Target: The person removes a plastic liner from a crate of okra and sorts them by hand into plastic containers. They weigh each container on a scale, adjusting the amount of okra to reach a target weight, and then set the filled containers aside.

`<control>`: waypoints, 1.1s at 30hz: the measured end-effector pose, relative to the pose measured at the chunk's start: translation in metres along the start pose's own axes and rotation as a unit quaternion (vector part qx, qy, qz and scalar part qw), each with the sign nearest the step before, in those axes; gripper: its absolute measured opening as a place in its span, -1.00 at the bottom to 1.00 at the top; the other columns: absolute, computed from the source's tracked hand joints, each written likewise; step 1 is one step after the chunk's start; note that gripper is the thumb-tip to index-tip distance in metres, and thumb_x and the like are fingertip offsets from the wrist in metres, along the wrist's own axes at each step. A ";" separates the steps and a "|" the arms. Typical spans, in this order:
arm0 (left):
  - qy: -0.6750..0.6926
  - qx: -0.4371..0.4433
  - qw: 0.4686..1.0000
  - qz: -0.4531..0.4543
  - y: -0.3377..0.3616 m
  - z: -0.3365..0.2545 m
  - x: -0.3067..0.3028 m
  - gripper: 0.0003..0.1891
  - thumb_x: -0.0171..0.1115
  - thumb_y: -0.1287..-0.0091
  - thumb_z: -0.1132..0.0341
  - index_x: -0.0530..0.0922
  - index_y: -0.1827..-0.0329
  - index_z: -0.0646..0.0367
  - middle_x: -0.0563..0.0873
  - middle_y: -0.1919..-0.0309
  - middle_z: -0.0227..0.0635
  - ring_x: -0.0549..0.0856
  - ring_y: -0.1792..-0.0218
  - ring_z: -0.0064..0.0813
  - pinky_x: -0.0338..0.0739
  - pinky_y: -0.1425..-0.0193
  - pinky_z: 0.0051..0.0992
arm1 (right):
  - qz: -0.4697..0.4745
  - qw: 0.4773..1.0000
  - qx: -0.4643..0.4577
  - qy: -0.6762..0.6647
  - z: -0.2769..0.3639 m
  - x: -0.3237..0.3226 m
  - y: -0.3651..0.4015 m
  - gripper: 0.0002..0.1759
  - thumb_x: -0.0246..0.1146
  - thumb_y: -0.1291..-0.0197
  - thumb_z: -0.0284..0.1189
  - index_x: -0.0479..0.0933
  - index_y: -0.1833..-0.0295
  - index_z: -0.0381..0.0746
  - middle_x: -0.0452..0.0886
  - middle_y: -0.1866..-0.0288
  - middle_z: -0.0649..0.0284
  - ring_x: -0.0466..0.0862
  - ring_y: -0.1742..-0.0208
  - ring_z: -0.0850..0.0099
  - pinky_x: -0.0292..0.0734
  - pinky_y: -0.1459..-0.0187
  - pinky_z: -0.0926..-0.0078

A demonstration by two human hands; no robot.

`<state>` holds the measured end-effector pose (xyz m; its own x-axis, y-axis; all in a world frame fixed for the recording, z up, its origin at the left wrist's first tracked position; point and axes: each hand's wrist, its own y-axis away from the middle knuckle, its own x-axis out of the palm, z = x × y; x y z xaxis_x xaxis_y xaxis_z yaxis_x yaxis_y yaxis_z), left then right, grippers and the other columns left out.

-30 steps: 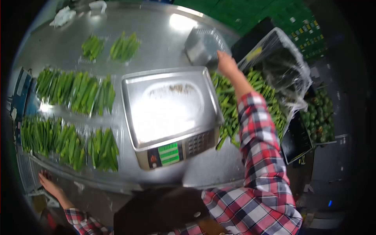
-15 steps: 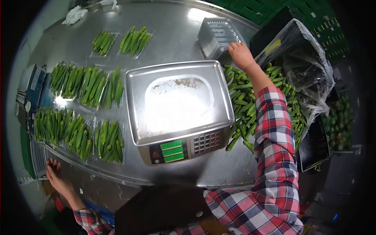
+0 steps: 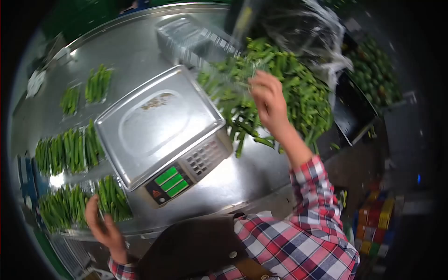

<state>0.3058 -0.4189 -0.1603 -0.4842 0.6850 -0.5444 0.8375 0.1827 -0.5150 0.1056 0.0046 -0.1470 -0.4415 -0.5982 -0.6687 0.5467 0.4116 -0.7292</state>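
1. Steel table (image 3: pixel 135 51) carries a scale (image 3: pixel 158 126); its pan is bare.
2. Right hand (image 3: pixel 268 100): fingers curled on a blurred clear tray (image 3: pixel 228 74), just above the loose okra pile (image 3: pixel 303 98).
3. Left hand (image 3: pixel 105 226): fingers spread wide, holding nothing, with filled okra trays (image 3: pixel 70 149) just beyond the fingertips.
4. Empty tray stack (image 3: pixel 186 37) sits well past the right fingers.
5. Progress, judged: several trays packed, a big pile left, this tray not yet weighed.

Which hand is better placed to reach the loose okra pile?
The right hand: it is over the okra pile. The left hand is at the near table edge, beyond the scale.
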 end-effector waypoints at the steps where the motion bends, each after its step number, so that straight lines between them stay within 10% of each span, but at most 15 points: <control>1: 0.004 0.093 0.995 0.035 -0.006 -0.019 0.019 -0.63 0.09 -0.26 0.40 0.40 -0.15 0.24 0.54 -0.02 -0.11 0.52 -0.07 -0.20 0.30 -0.22 -0.26 | 0.013 0.999 0.032 0.015 0.019 -0.026 0.027 -0.73 0.17 0.15 -0.69 0.44 0.25 -0.21 0.50 0.01 0.11 0.42 -0.14 0.02 0.29 -0.13 0.10; 5: 0.211 0.366 0.878 0.227 -0.019 -0.071 0.080 -0.68 0.24 -0.11 0.36 0.49 0.04 0.15 0.54 0.02 -0.11 0.54 -0.04 -0.16 0.36 -0.16 -0.13 | 0.142 0.977 0.155 0.014 0.080 -0.100 0.151 -0.71 0.18 0.23 -0.69 0.42 0.27 -0.23 0.46 -0.07 0.01 0.42 -0.14 -0.04 0.32 -0.13 0.07; 9: 0.265 0.320 0.784 0.461 0.012 -0.123 0.180 -0.61 0.30 -0.07 0.22 0.52 0.03 0.13 0.49 -0.07 -0.20 0.48 -0.11 -0.20 0.32 -0.20 -0.12 | 0.195 0.948 0.252 -0.020 0.129 -0.115 0.226 -0.64 0.18 0.28 -0.71 0.43 0.24 -0.23 0.44 -0.08 0.00 0.46 -0.11 0.03 0.40 -0.09 0.19; 16: 0.049 0.345 0.771 0.533 0.103 -0.084 0.264 -0.76 0.25 -0.11 0.23 0.61 0.14 -0.01 0.47 -0.14 -0.34 0.36 -0.24 -0.27 0.22 -0.27 -0.08 | 0.131 0.884 0.446 0.047 0.076 -0.108 0.286 -0.86 0.19 0.01 -0.56 0.45 0.27 -0.27 0.47 0.07 0.04 0.51 0.06 0.08 0.45 0.06 0.26; 27: 0.155 -0.036 0.854 0.495 0.081 -0.167 0.268 -0.86 0.19 -0.18 0.41 0.62 0.22 0.19 0.65 0.20 -0.26 0.60 0.06 -0.35 0.43 -0.08 -0.33 | 0.191 0.773 0.605 -0.027 -0.020 -0.093 0.251 -0.70 0.25 0.02 -0.26 0.48 0.40 -0.33 0.57 0.40 0.00 0.59 0.35 0.05 0.47 0.27 0.21; 29: 0.204 -0.110 0.813 0.535 0.078 -0.177 0.281 -0.83 0.14 -0.26 0.41 0.58 0.13 0.23 0.65 0.19 -0.25 0.60 0.07 -0.40 0.46 -0.04 -0.40 | 0.097 0.763 0.633 -0.090 -0.002 -0.121 0.249 -0.70 0.24 0.02 -0.25 0.50 0.39 -0.31 0.57 0.38 0.00 0.59 0.32 0.06 0.47 0.26 0.21; 33: 0.430 -0.349 0.622 0.554 0.103 -0.181 0.312 -0.69 0.03 -0.37 0.36 0.40 -0.13 0.30 0.61 0.09 -0.22 0.58 0.04 -0.45 0.46 -0.06 -0.47 | 0.249 0.744 0.617 -0.064 0.031 -0.131 0.273 -0.73 0.25 0.01 -0.31 0.49 0.29 -0.28 0.56 0.35 0.02 0.58 0.32 0.06 0.48 0.25 0.24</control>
<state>0.2869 -0.0588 -0.2639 0.5506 0.7322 0.4009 0.5872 -0.6811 0.4375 0.3352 0.1739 -0.2541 0.0617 -0.6758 -0.7345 0.8912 -0.2940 0.3454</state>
